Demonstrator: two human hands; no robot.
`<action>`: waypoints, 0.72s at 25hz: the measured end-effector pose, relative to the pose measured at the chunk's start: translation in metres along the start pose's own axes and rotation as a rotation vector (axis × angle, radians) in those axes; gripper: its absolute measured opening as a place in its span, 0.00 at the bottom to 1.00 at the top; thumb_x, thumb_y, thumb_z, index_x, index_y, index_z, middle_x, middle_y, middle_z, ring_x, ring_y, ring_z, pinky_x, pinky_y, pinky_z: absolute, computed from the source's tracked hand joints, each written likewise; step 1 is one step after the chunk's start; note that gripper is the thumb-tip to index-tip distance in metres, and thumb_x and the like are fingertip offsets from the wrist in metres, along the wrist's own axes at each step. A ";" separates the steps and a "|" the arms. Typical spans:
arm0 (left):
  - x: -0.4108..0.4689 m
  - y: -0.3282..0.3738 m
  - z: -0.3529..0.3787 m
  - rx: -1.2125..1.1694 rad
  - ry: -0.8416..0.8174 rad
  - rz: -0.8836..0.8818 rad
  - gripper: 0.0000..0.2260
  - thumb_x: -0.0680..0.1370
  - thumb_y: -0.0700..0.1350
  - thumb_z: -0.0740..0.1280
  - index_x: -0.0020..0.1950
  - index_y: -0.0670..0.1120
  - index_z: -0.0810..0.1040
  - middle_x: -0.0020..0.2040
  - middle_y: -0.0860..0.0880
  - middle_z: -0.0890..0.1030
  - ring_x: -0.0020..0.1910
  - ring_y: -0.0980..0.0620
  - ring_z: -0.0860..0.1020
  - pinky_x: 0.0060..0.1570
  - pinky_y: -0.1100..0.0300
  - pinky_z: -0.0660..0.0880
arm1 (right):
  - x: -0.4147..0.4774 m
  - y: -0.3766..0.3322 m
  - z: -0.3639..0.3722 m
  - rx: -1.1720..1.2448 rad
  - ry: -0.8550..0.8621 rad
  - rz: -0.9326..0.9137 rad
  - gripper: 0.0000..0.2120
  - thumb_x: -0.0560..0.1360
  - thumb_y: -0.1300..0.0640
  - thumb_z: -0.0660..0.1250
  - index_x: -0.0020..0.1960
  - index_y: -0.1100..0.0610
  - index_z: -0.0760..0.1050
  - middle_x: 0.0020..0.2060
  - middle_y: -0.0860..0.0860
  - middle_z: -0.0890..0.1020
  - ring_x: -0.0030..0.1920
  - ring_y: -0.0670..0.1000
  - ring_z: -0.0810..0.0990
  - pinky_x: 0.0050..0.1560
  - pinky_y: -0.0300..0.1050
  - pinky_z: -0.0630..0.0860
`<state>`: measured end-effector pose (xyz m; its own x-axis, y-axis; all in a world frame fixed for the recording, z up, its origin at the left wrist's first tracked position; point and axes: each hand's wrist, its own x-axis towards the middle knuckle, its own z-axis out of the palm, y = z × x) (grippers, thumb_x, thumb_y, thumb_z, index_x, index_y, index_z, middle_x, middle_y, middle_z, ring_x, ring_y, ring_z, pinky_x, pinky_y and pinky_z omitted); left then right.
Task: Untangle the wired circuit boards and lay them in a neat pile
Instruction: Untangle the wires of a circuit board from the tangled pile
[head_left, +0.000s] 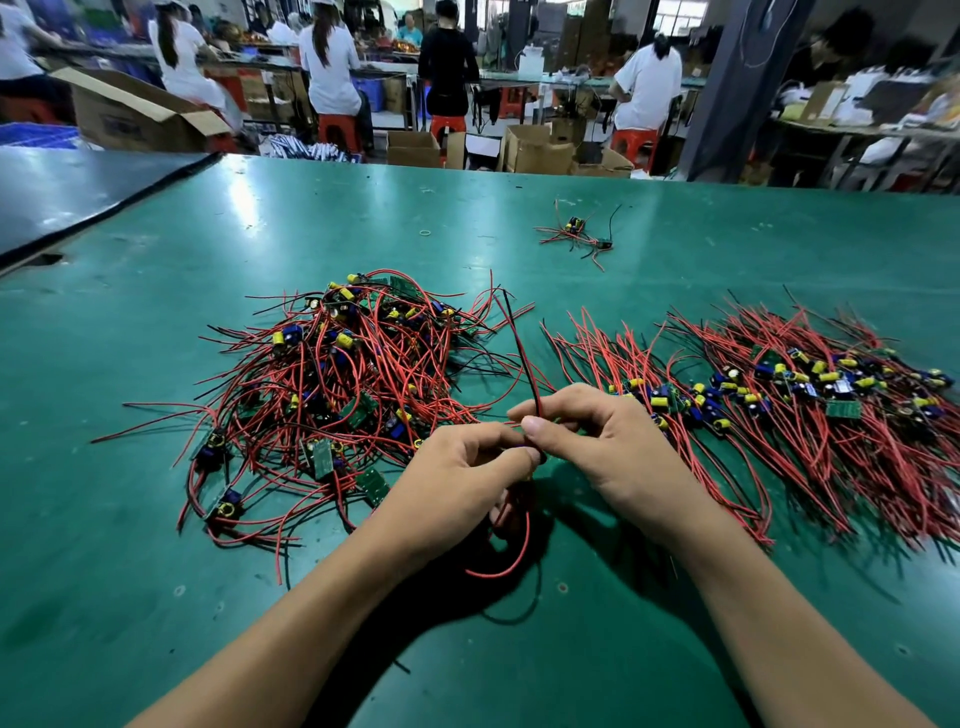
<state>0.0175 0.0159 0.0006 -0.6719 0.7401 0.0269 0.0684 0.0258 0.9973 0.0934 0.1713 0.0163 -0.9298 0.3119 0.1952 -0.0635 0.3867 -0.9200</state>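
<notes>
A tangled heap of small green circuit boards (353, 374) with red and black wires lies left of centre on the green table (156, 571). To the right, a sorted pile of wired boards (810, 400) lies with its wires fanned out side by side. Both hands meet between the two piles. My right hand (608, 447) pinches a red and black wire pair (519, 343) that rises away from me. My left hand (457, 483) grips the same item lower down; its red wire loops below the hand. The board itself is hidden by my fingers.
A couple of stray wired boards (576, 234) lie farther back near the middle, with a small rubber band (425, 233) to their left. A dark mat (78, 192) covers the far left corner. Beyond the table's far edge are cardboard boxes (535, 150) and seated workers.
</notes>
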 end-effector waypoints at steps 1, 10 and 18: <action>0.000 0.000 0.000 0.036 0.008 0.020 0.06 0.79 0.39 0.66 0.47 0.42 0.83 0.29 0.44 0.76 0.24 0.50 0.71 0.28 0.61 0.67 | 0.000 0.001 0.002 0.041 0.002 0.007 0.03 0.75 0.58 0.74 0.48 0.53 0.86 0.44 0.51 0.86 0.42 0.45 0.81 0.47 0.36 0.76; -0.003 0.008 -0.006 0.006 -0.171 -0.031 0.06 0.78 0.40 0.66 0.46 0.39 0.82 0.39 0.36 0.81 0.33 0.47 0.72 0.34 0.57 0.70 | 0.000 0.006 0.008 0.608 -0.152 0.324 0.13 0.63 0.49 0.83 0.39 0.54 0.82 0.34 0.54 0.82 0.32 0.51 0.79 0.35 0.43 0.78; -0.002 0.003 0.003 -0.202 -0.055 -0.106 0.10 0.78 0.38 0.65 0.40 0.40 0.83 0.38 0.39 0.84 0.32 0.45 0.81 0.37 0.56 0.75 | -0.001 0.001 0.012 0.745 -0.138 0.399 0.07 0.67 0.55 0.79 0.41 0.54 0.82 0.32 0.55 0.79 0.25 0.50 0.76 0.24 0.41 0.75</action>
<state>0.0210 0.0167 0.0037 -0.6257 0.7763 -0.0766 -0.1529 -0.0257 0.9879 0.0895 0.1607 0.0112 -0.9659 0.1762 -0.1898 0.1016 -0.4162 -0.9036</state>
